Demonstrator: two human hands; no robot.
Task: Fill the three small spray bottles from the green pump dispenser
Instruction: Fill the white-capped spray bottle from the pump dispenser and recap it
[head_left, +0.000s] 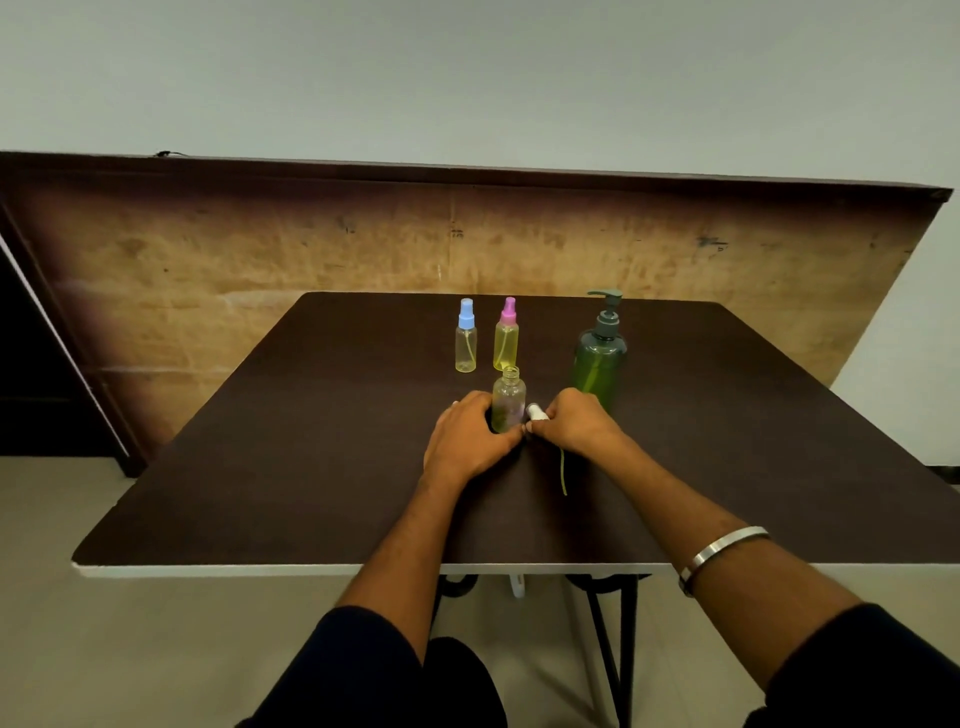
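Observation:
An uncapped small clear bottle (508, 397) stands upright on the dark table (311, 441), and my left hand (470, 439) grips its lower part. My right hand (574, 421) holds that bottle's white spray cap (536, 412) just right of the bottle; its thin dip tube (563, 475) trails toward me over the table. Behind stand a blue-capped spray bottle (466, 338) and a pink-capped spray bottle (506, 335), both capped and yellowish. The green pump dispenser (600, 351) stands at the right rear, close behind my right hand.
A large wooden board (260, 249) leans against the wall behind the table. The table's white front edge (260, 570) lies near my body. A metal bangle (719, 551) is on my right forearm.

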